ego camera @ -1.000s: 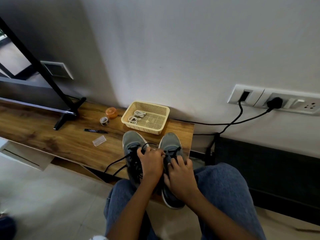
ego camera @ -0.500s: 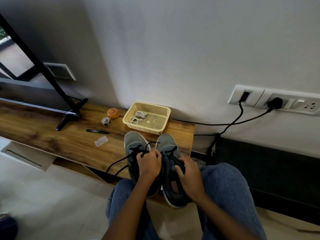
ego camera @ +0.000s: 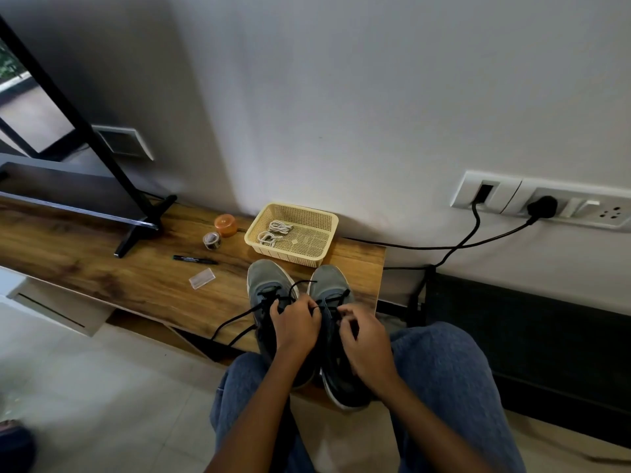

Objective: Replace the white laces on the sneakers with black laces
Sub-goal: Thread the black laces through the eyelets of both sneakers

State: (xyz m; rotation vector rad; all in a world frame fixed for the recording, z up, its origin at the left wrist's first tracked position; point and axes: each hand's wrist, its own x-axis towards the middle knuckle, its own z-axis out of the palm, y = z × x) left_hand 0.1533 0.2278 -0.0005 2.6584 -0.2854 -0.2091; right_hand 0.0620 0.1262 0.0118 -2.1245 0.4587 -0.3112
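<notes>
A: What's nearest?

B: Denim-clad knees (ego camera: 440,367), then both hands on two grey sneakers (ego camera: 269,285) at the wooden shelf's (ego camera: 102,268) near edge. They lie side by side, heels toward the person, toes toward the wall.

A: The grips?

B: The left hand (ego camera: 296,322) pinches a black lace (ego camera: 239,317) with curled fingers; the right hand (ego camera: 363,339) curls over the right shoe's lacing. I cannot tell what it pinches.

A: Beyond?

B: White laces (ego camera: 275,232) coiled in a cream basket (ego camera: 307,252), just past the toes.

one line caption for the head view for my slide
Both hands, left and right, thread black laces through grey sneakers on a wooden bench.
</notes>
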